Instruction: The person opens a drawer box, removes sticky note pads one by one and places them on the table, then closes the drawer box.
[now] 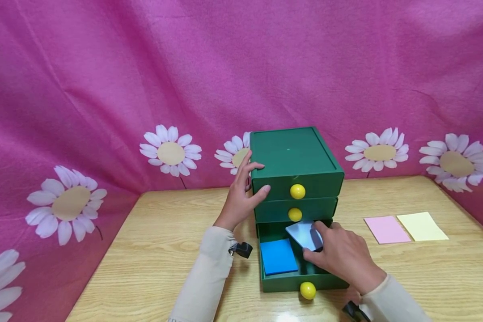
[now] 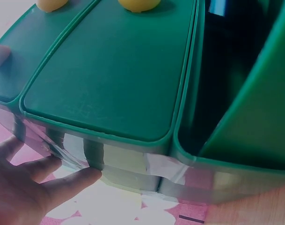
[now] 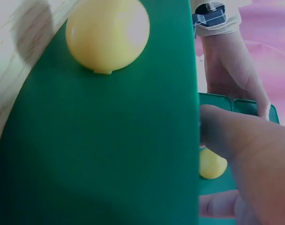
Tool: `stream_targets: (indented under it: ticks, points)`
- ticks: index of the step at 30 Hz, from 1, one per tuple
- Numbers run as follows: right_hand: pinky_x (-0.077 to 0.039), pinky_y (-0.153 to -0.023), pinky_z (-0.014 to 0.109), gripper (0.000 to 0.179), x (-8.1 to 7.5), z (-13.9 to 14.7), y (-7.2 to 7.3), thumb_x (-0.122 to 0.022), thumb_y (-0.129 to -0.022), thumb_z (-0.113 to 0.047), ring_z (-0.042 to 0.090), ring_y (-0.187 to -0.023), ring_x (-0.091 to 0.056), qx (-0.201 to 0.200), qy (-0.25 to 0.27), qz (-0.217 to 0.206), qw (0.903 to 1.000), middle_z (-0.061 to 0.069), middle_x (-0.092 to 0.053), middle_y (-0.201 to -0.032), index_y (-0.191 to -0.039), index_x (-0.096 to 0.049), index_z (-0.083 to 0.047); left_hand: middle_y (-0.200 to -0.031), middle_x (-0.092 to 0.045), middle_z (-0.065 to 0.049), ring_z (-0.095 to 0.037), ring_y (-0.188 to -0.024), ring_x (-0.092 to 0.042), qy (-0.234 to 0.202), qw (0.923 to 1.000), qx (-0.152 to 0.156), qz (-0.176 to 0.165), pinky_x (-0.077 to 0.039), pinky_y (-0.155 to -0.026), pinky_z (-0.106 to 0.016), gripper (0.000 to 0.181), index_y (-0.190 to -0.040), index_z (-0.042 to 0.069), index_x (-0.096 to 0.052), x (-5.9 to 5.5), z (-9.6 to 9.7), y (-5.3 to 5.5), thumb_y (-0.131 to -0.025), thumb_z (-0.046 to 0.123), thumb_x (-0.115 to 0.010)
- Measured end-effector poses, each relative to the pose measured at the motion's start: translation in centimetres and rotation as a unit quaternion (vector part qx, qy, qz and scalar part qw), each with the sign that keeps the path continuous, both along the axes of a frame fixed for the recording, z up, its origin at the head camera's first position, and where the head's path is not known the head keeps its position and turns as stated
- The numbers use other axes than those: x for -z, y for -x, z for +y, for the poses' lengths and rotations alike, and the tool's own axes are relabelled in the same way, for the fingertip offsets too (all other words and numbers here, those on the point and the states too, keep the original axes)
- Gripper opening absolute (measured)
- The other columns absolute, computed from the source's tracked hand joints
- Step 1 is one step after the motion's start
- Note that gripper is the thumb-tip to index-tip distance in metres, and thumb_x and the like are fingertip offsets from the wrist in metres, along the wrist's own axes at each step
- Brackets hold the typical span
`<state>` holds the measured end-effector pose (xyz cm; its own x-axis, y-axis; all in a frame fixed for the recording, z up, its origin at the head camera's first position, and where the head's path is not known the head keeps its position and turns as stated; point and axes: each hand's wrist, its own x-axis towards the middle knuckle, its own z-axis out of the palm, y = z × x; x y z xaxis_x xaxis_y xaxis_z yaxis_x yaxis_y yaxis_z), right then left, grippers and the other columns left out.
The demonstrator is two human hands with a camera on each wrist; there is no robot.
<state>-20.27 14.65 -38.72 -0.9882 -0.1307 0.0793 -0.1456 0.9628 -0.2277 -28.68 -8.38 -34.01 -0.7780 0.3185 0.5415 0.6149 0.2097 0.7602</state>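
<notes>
A green three-drawer cabinet (image 1: pixel 294 152) with yellow knobs stands on the table, its bottom drawer (image 1: pixel 281 284) pulled out. My left hand (image 1: pixel 241 197) steadies the cabinet's left side, fingers spread, thumb at the front; the left wrist view shows its fingertips (image 2: pixel 88 174) against the side wall. Over the open drawer, my right hand (image 1: pixel 346 250) pinches a pale blue sticky-note pad (image 1: pixel 299 233), which is tilted. A bright blue sticky-note pad (image 1: pixel 278 256) lies in the drawer's left part. In the right wrist view the drawer front (image 3: pixel 109 140) hides part of the right hand (image 3: pixel 259 154).
On the table (image 1: pixel 165 250) to the right lie a pink sticky note (image 1: pixel 387 230) and a pale yellow one (image 1: pixel 422 226), side by side. A magenta cloth (image 1: pixel 241 67) with daisies hangs behind the table. The upper two drawers are closed.
</notes>
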Motion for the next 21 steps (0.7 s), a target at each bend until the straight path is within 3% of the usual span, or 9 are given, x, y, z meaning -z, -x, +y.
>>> stream_targets:
  ticks: [5,12,21]
  points:
    - [-0.037,-0.045,0.03,0.062,-0.3,-0.2,-0.4,-0.073,-0.076,-0.048,0.019,-0.053,-0.044,-0.003,0.007,0.006,0.9999,0.006,-0.051,-0.072,-0.12,-0.058,-0.007,-0.162,-0.012,-0.003,-0.026,-0.142,-0.026,-0.003,1.0,0.003,0.008,-0.037,-0.103,-0.056,0.048,-0.135,0.015,-0.044,0.1,-0.1,0.1,-0.091,0.015,-0.062]
    - [-0.04,-0.045,0.032,0.066,-0.7,0.5,-1.5,-0.073,-0.075,-0.049,0.02,-0.055,-0.046,0.006,0.01,0.019,0.9997,0.013,-0.058,-0.083,-0.123,-0.057,-0.007,-0.162,-0.012,-0.001,-0.022,-0.143,-0.024,0.0,0.9999,0.004,0.01,-0.037,-0.104,-0.053,0.047,-0.135,0.016,-0.044,0.1,-0.1,0.1,-0.091,0.015,-0.061]
    - [-0.04,-0.044,0.035,0.057,-1.0,1.8,-2.3,-0.073,-0.073,-0.049,0.019,-0.057,-0.047,0.004,0.003,0.039,0.9992,0.009,-0.058,-0.082,-0.115,-0.061,-0.012,-0.161,-0.012,-0.004,-0.025,-0.143,-0.023,-0.002,0.9999,0.008,0.012,-0.036,-0.104,-0.055,0.047,-0.135,0.015,-0.043,0.0,-0.1,0.0,-0.091,0.014,-0.061]
